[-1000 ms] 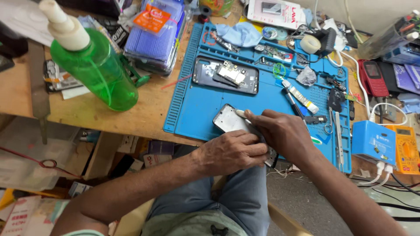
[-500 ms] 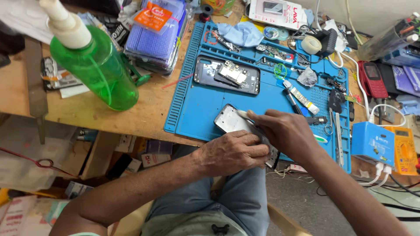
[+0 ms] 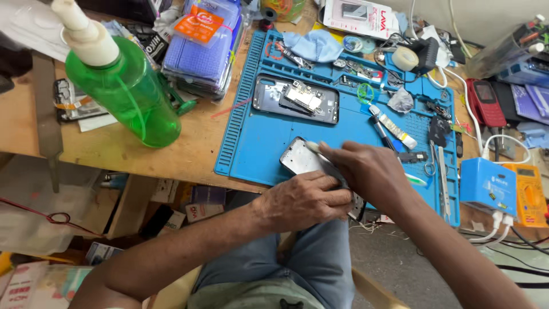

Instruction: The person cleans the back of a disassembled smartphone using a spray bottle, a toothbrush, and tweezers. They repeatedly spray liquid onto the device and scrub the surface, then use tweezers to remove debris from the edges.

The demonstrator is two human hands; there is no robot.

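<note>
Head view: we see the left hand (image 3: 306, 200) clamping a grey metal phone frame (image 3: 303, 157) at the blue silicone work mat's (image 3: 251, 143) near edge, right hand (image 3: 372, 171) gripping a thin white-tipped tool (image 3: 313, 147) on it.

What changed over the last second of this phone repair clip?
Almost nothing. Both hands keep their hold: the left hand still steadies the phone frame on the blue mat, the right hand still presses a light tool tip on it. The opened phone and green bottle stayed put.
</note>
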